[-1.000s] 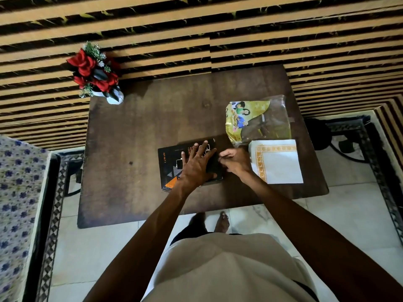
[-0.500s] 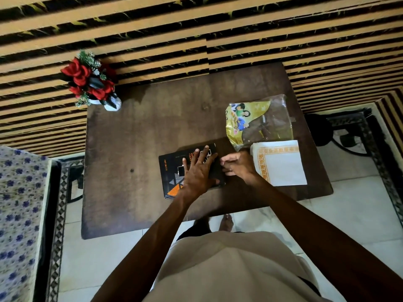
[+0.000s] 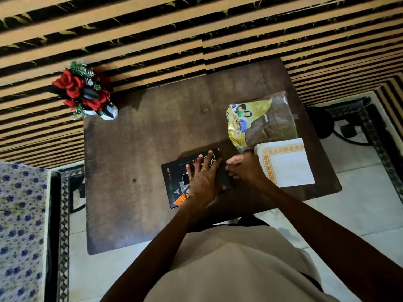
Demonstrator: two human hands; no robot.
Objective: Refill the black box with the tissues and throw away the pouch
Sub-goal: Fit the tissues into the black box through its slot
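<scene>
Standing over the dark wooden table (image 3: 135, 149), the person worked on the black box (image 3: 174, 182), which lay flat near the table's front edge, roughly at its middle. Left hand (image 3: 201, 182): fingers spread wide, palm pressed flat on the box lid, covering most of its right half. Right hand (image 3: 245, 168): fingers curled together at the box's right end, touching that edge; whether anything was pinched between them could not be told. Tissues (image 3: 290, 168): a white folded stack with an orange patterned border, lying on the table just right of the right hand, near the table's right front corner. Pouch (image 3: 261, 120): a crumpled plastic packet, partly clear, with a yellow printed panel, lying behind the tissues and touching or slightly overlapping their far edge. Vase of red flowers (image 3: 85, 92) stood at the far left corner of the table, well apart from the box. Floor beneath was pale tile.
</scene>
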